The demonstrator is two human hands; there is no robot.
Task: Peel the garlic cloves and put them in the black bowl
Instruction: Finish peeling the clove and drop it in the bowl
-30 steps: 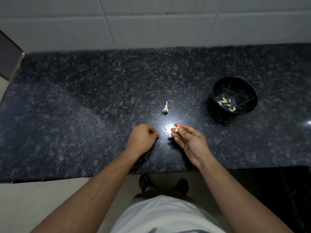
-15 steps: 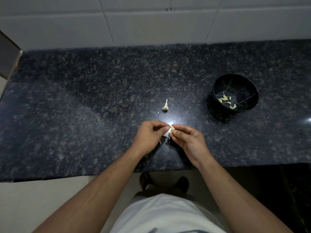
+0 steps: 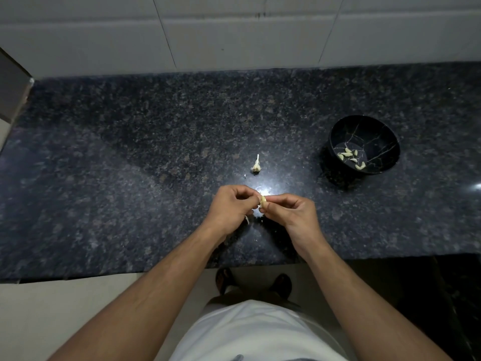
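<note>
**Now: one clove between both hands**

Here we hold a garlic clove (image 3: 263, 200) over the dark speckled tabletop (image 3: 130, 178), well to the left of the black bowl (image 3: 390, 142) and nearer to us. Our right hand (image 3: 291, 214) pinches the clove between thumb and fingertips, its grip clamped on it. Our left hand (image 3: 231, 207) meets it from the other side, fingers curled, its grip closed on the clove's skin at the tip. A thin strip of peel (image 3: 246, 219) shows just below the left hand; we cannot tell whether it hangs from the fingers or lies on the tabletop. The bowl stands upright and holds several peeled cloves (image 3: 350, 156) on its floor. A garlic stem stub (image 3: 256, 165) lies left of the bowl, just beyond our hands.
</note>
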